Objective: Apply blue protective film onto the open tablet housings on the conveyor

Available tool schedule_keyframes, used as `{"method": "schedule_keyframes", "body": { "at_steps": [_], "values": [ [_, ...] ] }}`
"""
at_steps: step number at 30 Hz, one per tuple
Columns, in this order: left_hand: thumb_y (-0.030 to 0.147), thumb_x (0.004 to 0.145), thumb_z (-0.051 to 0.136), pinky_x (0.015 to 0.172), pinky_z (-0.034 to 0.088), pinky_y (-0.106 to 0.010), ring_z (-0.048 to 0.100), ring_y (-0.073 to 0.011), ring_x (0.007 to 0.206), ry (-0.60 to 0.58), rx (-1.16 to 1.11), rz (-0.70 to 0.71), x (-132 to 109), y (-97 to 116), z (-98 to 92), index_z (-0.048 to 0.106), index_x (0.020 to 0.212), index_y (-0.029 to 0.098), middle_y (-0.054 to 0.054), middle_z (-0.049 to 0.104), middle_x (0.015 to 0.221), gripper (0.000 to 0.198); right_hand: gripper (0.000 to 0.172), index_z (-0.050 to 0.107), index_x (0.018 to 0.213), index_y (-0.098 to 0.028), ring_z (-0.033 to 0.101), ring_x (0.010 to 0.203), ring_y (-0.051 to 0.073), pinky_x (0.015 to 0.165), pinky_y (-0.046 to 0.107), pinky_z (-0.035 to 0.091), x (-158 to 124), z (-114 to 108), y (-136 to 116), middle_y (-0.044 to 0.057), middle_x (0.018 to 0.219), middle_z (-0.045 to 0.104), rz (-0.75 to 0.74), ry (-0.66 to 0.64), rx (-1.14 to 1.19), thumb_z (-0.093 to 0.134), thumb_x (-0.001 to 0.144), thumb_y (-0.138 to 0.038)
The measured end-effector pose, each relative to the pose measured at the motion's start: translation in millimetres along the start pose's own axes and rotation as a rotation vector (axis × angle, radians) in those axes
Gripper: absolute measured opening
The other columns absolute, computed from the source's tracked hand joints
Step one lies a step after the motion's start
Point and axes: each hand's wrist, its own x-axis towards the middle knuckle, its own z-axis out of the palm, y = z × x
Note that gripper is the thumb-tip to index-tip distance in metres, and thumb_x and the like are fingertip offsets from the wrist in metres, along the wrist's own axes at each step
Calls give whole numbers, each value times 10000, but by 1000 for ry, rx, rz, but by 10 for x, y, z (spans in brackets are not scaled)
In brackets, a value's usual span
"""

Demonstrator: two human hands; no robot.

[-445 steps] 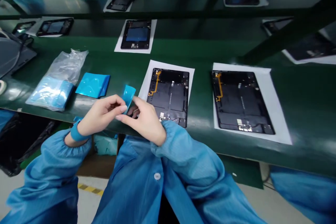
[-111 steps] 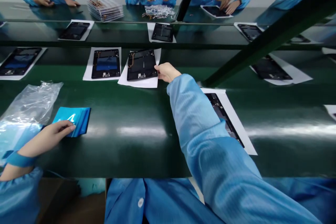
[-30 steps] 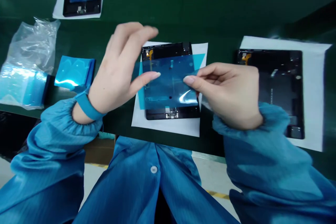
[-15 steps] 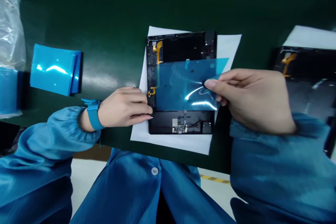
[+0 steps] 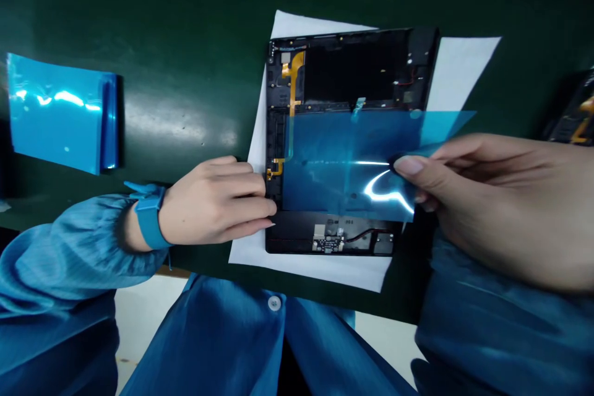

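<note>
A black tablet housing lies opened in front of me, with an orange ribbon cable along its left side and a small circuit board near its bottom edge. Over its middle is a clear blue plastic film. My right hand pinches the film's right edge between thumb and fingers. At the housing's lower left edge, my left hand has its fingers curled against the rim, holding it; the thumb is mostly hidden. Whether the film touches the housing throughout, I cannot tell.
White paper lies under the housing on the dark green table. To the left is a stack of blue films. Part of another opened device shows at the right edge.
The view has come closer and shifted. My right hand still pinches the film, whose shine and curve have changed slightly. The left hand stays at the housing's edge.
</note>
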Motion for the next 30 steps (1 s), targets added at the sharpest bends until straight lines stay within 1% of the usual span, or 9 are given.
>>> {"method": "schedule_keyframes", "body": {
  "at_steps": [3, 7, 11, 17, 21, 24, 26, 30],
  "values": [
    [329, 1061, 564, 662, 454, -296, 653, -144, 761, -4, -1, -7, -4, 1, -3, 718, 1003, 197, -18, 733, 889, 210, 590, 697, 695, -206, 514, 444, 100, 421, 285, 436, -4, -2, -7, 7, 552, 612, -3, 0, -10, 855, 604, -767],
    [340, 1061, 558, 659, 446, -300, 654, -143, 767, -25, -3, -20, -11, 1, 2, 716, 1009, 215, -15, 729, 893, 208, 557, 705, 719, -213, 526, 470, 106, 459, 304, 473, -4, -2, -7, 6, 577, 619, -24, -15, -17, 847, 644, -746],
    [336, 1053, 574, 659, 443, -300, 656, -146, 763, -29, -10, -23, -12, -1, 6, 716, 1009, 219, -15, 729, 888, 190, 557, 707, 721, -208, 531, 473, 104, 455, 296, 465, -4, 0, -1, 7, 583, 626, -26, -6, -6, 859, 633, -737],
    [338, 1053, 574, 659, 445, -303, 660, -149, 772, -25, -15, -19, -9, -4, 1, 715, 1006, 212, -20, 731, 902, 194, 527, 718, 731, -202, 520, 454, 93, 447, 285, 455, 5, -1, 25, 5, 576, 627, -18, -6, -21, 865, 663, -703],
    [347, 1059, 560, 660, 438, -301, 645, -144, 763, -40, -10, -28, -5, -1, -7, 719, 1006, 221, -15, 721, 888, 210, 548, 710, 720, -206, 510, 449, 93, 456, 292, 474, 5, 0, 32, 5, 572, 627, -20, -2, -24, 857, 647, -729],
    [341, 1062, 554, 664, 443, -299, 640, -143, 764, -28, 0, -22, -6, 2, -3, 718, 1008, 215, -14, 721, 888, 213, 576, 693, 698, -210, 495, 441, 96, 448, 298, 468, 4, 5, 12, 6, 563, 619, -13, -5, -25, 847, 624, -761],
    [331, 1060, 561, 663, 446, -297, 640, -143, 763, -13, 2, -14, -8, 5, 4, 717, 1007, 206, -17, 723, 890, 207, 587, 695, 695, -211, 508, 444, 103, 439, 292, 462, 8, 6, -3, 8, 560, 619, -15, -14, -23, 847, 614, -772],
    [311, 1051, 579, 667, 452, -290, 639, -146, 763, 11, -8, -10, -13, 13, 15, 717, 1005, 188, -23, 720, 885, 191, 529, 715, 684, -203, 524, 436, 105, 424, 263, 454, 23, -1, 15, 12, 537, 618, -26, -21, -23, 877, 646, -704]
  ]
}}
